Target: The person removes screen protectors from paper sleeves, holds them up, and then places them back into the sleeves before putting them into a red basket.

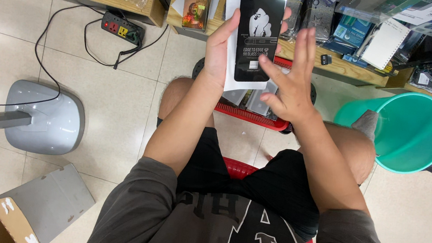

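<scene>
Head view looks down on a seated person in a grey shirt [165, 226] and black shorts [267, 188], sitting on a red plastic stool [238, 168]. Left hand [220, 46] is closed around a flat black rectangular screen protector on a white card backing [257, 36]; the fingers wrap its edges and hold it upright in front of the knees. Right hand [293, 76] is open with the fingers spread, and its thumb touches the lower right part of the black sheet. Just behind the hands lies a red plastic basket [255, 117] on the floor. At the right stands a green plastic bucket [413, 133], at the left a grey fan base [44, 117]. Further away is a black power strip [122, 29] and a wooden shelf [335, 64].
</scene>
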